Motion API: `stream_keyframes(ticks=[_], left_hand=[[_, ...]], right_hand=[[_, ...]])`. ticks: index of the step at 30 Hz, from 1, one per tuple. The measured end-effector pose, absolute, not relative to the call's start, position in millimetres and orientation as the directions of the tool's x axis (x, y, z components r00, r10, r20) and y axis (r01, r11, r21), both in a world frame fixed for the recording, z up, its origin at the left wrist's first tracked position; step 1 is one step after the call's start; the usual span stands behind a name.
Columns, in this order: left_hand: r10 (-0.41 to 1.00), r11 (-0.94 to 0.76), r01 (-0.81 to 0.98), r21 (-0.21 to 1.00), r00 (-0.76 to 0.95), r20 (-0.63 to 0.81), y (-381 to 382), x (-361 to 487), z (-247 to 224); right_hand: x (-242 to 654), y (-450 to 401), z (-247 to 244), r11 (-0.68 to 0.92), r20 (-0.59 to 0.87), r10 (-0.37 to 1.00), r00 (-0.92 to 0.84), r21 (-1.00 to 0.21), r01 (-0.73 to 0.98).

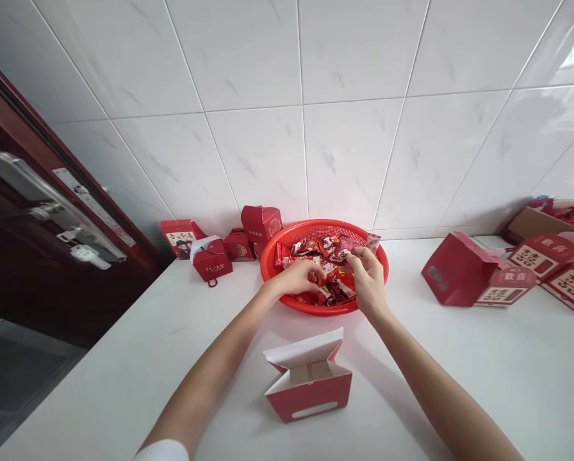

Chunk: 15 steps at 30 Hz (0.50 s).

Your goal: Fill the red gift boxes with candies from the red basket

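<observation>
Reaching over the red basket [325, 312] from the near side, the two hands are down among the wrapped sweets [328, 246] that lie loosely heaped inside it. The left hand [303, 276] is partly closed, its fingers curled down onto the sweets left of the middle; whether it grips one, I cannot tell. The right hand [368, 275] is at the right side of the basket, palm turned inward, with thumb and forefinger drawn close together beside a pale wrapper; the picture does not show clearly whether they pinch it. A pink and white packet [373, 242] sticks up at the rim just behind that hand.

The basket stands on the white worktop [210, 365], near the tiled wall [349, 57]. Nearer the person, between the forearms, an open red box [311, 397] stands upright, its flaps spread and no hand touching it. Small red boxes [213, 261] cluster to the left of the basket. Well apart on the right are a larger red box [457, 269], several boxes with cream labels [532, 256] and, behind them, a cardboard carton [532, 224]. Keys [88, 254] hang from the dark red door [37, 282] at far left
</observation>
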<state>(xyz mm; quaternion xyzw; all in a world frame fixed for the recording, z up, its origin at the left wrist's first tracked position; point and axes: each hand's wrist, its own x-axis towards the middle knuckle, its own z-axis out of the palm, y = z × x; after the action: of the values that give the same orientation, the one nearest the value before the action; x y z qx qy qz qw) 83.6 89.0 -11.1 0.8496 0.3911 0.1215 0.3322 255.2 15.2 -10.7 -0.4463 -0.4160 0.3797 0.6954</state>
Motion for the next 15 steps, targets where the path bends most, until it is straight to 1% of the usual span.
stream_keyframes(ticks=[3, 6, 8, 10, 13, 15], left_hand=[[0.66, -0.489, 0.607, 0.627, 0.727, -0.189, 92.5, 85.0, -16.5], [0.629, -0.481, 0.598, 0.642, 0.745, -0.223, 92.7, 85.3, -19.1], [0.643, -0.457, 0.567, 0.685, 0.743, -0.187, 92.2, 85.1, -18.4], [0.684, -0.422, 0.51, 0.749, 0.722, -0.106, 92.1, 84.8, -16.6], [0.754, -0.342, 0.385, 0.857, 0.657, 0.005, 93.5, 83.4, -14.4], [0.784, -0.277, 0.294, 0.915, 0.619, 0.038, 94.5, 81.3, -14.2]], right_hand=[[255.8, 13.0, -9.2, 0.219, 0.133, 0.932, 0.337, -0.948, -0.232], [257.3, 12.7, -9.0, 0.181, 0.088, 0.95, 0.3, -0.937, -0.298], [258.3, 13.4, -9.5, 0.196, 0.103, 0.952, 0.29, -0.929, -0.315], [259.1, 14.3, -10.5, 0.204, 0.109, 0.951, 0.288, -0.925, -0.321], [259.9, 15.7, -12.7, 0.208, 0.104, 0.943, 0.315, -0.925, -0.318], [260.4, 16.6, -13.9, 0.199, 0.09, 0.94, 0.329, -0.928, -0.316]])
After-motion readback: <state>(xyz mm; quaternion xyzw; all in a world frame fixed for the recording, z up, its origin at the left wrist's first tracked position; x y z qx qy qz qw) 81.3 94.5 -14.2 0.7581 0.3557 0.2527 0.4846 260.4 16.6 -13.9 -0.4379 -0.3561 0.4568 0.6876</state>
